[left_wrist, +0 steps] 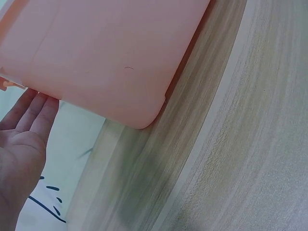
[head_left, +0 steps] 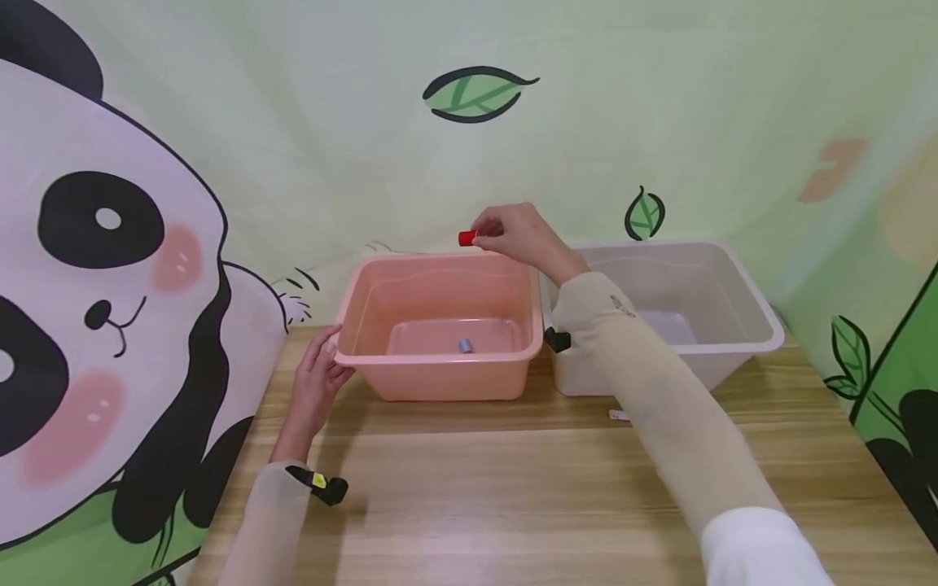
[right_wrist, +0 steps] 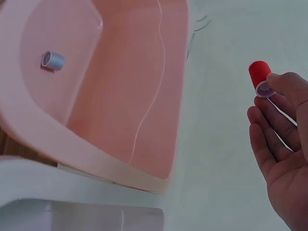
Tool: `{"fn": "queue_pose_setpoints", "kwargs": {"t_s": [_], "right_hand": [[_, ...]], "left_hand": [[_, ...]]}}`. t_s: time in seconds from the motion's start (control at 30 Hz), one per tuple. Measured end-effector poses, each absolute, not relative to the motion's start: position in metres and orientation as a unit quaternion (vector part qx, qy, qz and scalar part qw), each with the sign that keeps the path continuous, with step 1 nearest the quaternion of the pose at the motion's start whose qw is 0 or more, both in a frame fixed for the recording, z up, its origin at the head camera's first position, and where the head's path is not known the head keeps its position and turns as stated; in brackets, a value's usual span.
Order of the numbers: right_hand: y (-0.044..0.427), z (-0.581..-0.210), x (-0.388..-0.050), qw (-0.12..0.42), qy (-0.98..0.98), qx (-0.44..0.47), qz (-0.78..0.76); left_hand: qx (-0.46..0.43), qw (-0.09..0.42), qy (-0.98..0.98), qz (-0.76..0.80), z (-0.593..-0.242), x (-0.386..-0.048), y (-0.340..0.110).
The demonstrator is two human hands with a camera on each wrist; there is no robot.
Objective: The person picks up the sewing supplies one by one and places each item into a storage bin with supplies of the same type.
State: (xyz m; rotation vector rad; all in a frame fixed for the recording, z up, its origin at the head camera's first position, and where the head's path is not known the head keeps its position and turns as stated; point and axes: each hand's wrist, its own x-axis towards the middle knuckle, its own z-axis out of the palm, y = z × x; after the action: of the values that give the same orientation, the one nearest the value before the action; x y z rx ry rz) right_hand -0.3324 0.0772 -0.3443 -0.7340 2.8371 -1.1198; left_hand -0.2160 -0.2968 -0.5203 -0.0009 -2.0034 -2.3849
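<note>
Pinching red spool (head_left: 466, 238) in right grip (head_left: 526, 233), touching pink tub (head_left: 440, 380) straight-fingered with left grip (head_left: 317, 382); best lower inside far edge

Booth-like indoor corner, pale-green backdrop (head_left: 352, 155) on adjoining sides, cartoon panda (head_left: 124, 277), leaf prints (head_left: 476, 94), wood-grain table (head_left: 469, 480)
</note>
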Motion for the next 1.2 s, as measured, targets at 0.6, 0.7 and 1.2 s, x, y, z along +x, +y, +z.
{"fn": "queue_pose_setpoints", "kwargs": {"t_s": [0.6,0.7,1.2], "right_hand": [[0.057,-0.348,-0.345,0.022,0.892,-0.163,-0.421],[0.055,-0.35,-0.345,0.027,0.897,-0.156,-0.412],[0.079,-0.339,-0.339,0.01,0.922,-0.18,-0.342]], "left_hand": [[-0.044,0.026,-0.602,-0.797,-0.524,-0.219,-0.302],[-0.04,0.027,-0.605,-0.795,-0.524,-0.219,-0.302],[-0.037,0.033,-0.6,-0.798,-0.53,-0.215,-0.296]]}}
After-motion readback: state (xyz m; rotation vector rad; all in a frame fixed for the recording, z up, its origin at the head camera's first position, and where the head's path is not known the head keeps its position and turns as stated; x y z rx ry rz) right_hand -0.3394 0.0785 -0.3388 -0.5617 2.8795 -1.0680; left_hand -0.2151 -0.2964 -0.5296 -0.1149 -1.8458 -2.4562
